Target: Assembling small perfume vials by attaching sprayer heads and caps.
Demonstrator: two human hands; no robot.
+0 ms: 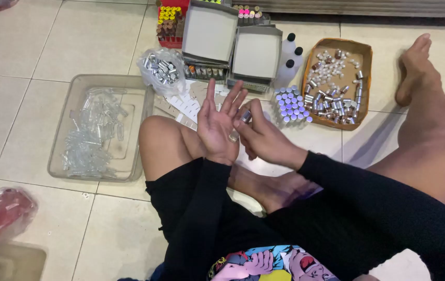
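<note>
Head view showed the left hand point(217, 127) spread palm-up, gripping nothing, a flat rest for a small glass vial point(234, 136). The right hand point(264, 138) pinched a silver cap point(246, 116) just above it, with the tray of caps point(360, 52) nearby on the floor.

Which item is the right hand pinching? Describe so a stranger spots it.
Start at the brown cardboard tray of silver caps on the tiled floor, then move left to the person's raised hands. The right hand pinches a small silver-capped vial against the open left palm, the only one off the floor.
</note>
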